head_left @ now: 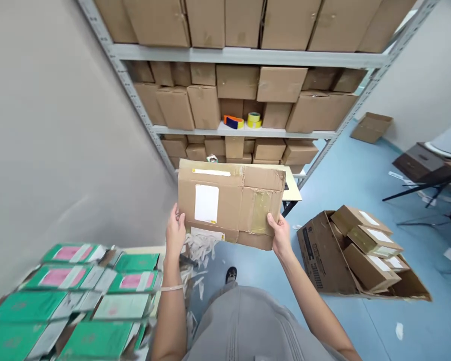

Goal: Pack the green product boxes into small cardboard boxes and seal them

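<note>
I hold a taped cardboard box [231,203] up in front of me with both hands. It bears a white label on its left half and clear tape across the middle. My left hand [175,233] grips its lower left corner, fingers curled round the edge. My right hand [280,235] clasps the lower right corner, thumb on the front face. A thin band circles my left wrist.
A metal rack [244,55] full of brown cartons stands ahead, with tape rolls [243,121] on one shelf. Green and pink boxes [82,306] are stacked at lower left. An open carton [361,255] with small parcels lies on the blue floor at right. A small table [293,190] stands behind the box.
</note>
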A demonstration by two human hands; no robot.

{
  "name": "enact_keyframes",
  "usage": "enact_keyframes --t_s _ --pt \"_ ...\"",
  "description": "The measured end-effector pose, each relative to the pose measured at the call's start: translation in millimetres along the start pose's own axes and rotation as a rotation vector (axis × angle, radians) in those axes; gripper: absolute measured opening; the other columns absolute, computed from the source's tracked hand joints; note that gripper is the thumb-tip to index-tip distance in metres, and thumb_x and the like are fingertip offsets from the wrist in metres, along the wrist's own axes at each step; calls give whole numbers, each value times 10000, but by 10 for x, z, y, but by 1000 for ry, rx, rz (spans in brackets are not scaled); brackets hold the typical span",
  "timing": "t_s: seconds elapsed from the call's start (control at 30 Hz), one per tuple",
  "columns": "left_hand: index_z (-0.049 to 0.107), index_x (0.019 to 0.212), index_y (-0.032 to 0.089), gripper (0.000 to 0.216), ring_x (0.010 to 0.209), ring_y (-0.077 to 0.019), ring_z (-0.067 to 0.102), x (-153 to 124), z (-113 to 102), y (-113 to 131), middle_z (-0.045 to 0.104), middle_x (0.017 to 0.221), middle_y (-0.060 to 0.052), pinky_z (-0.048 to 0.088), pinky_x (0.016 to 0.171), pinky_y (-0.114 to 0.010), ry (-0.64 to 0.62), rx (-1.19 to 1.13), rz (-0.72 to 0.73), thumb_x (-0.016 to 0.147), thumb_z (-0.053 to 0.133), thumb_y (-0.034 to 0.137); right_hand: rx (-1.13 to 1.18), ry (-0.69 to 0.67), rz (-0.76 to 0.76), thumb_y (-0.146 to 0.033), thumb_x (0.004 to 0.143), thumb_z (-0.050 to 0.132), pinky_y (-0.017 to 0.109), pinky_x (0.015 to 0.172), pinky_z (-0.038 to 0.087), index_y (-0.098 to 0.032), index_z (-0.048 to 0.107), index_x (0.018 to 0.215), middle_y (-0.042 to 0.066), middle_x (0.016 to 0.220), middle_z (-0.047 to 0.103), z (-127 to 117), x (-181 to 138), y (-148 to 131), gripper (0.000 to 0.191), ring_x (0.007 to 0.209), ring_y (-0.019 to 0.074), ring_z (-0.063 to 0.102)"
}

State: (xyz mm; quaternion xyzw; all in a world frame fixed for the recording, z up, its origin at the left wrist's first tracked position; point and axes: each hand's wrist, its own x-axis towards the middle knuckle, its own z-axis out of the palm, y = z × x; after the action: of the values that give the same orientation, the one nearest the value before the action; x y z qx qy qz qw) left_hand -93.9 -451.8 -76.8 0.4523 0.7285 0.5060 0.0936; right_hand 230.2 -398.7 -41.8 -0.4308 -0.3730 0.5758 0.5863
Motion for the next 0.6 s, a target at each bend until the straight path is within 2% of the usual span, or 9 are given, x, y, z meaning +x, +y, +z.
enact_keyframes --t_s 0.07,0.17,0.23,0.33,0.47,0.6 --pt "474 1383 202 487 1177 -253 569 395 301 23 589 1291 -146 457 1017 -422 -28 -43 38 930 448 379 -40 41 -82 -511 736 718 378 870 509 -207 643 1042 71 1100 706 6 319 -40 438 1006 240 637" --pt "540 1312 188 450 1083 -243 605 879 784 61 618 1216 -141 490 964 -407 -98 -94 81 908 473 376 -154 190 -232 -542 824 604 356 864 496 -216 593 1078 57 1083 692 -57 766 -60 413 974 209 625" --pt "566 1274 186 430 1047 -235 614 1109 1123 92 624 1189 -134 497 947 -399 -150 -132 98 899 480 379 -239 284 -296 -537 871 533 345 875 482 -214 571 1104 56 1083 679 -136 1048 -41 399 959 194 612" --pt "550 1281 190 434 1065 -225 605 1349 1615 144 603 1234 -132 496 944 -378 -241 -170 87 905 463 389 -325 333 -322 -517 908 459 333 919 452 -212 554 1138 77 1146 645 -268 1486 29 394 1018 196 585" --pt "499 1322 168 486 1088 -229 596 1585 2253 208 551 1320 -149 486 962 -387 -372 -234 46 916 446 430 -388 289 -265 -552 905 404 353 974 419 -205 557 1139 76 1167 626 -415 2178 196 445 1076 199 556" --pt "426 1382 155 525 1032 -211 629 1731 3015 313 547 1329 -153 469 990 -378 -553 -365 -25 944 398 444 -429 98 -142 -592 899 381 366 1018 398 -202 585 1156 75 1182 632 -397 2931 459 510 1126 198 545"
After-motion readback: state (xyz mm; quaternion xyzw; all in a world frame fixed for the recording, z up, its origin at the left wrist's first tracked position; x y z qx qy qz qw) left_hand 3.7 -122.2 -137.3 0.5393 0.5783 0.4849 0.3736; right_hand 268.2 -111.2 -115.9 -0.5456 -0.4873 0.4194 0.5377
